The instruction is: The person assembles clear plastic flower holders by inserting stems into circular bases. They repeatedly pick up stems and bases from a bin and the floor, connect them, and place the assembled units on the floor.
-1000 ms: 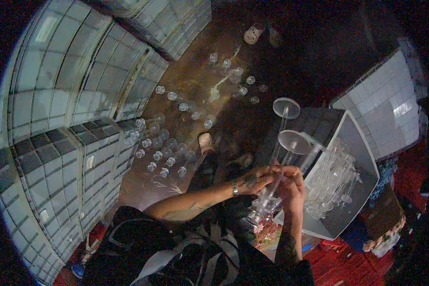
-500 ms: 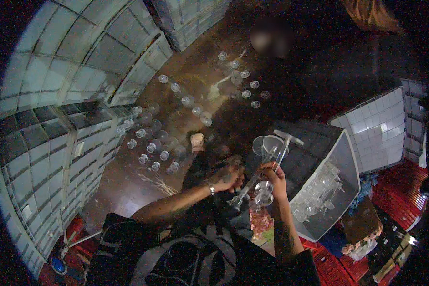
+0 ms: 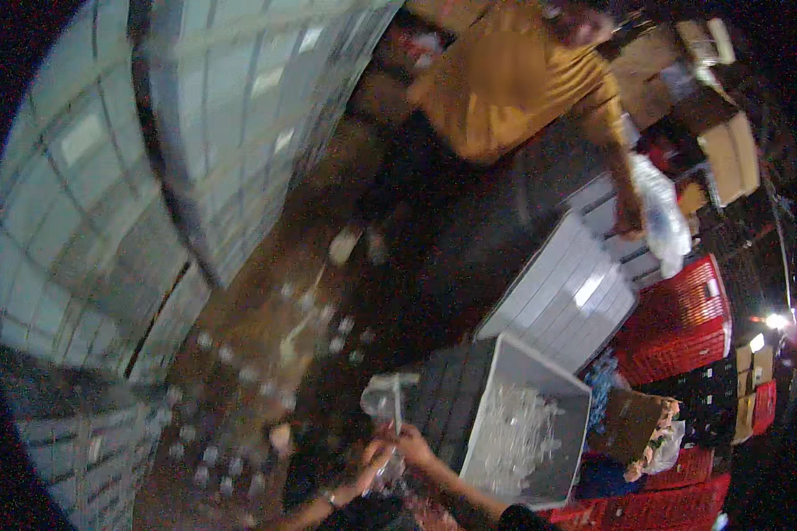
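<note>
Near the lower edge, the left hand [image 3: 369, 466] and right hand [image 3: 409, 442] meet, fingers closed around a clear stemmed glass [image 3: 383, 400] held bowl-up beside the grey crate [image 3: 553, 469] of glassware; their grip is blurred.

Tall stacks of pale crates [image 3: 106, 177] were seen along the left, over a brown floor [image 3: 274, 292] dotted with rows of glasses [image 3: 239, 407]. Red crates [image 3: 682, 327] and cardboard boxes [image 3: 726, 150] were piled at the right, where a bright lamp [image 3: 775, 320] was lit. The scene was dim and blurred
</note>
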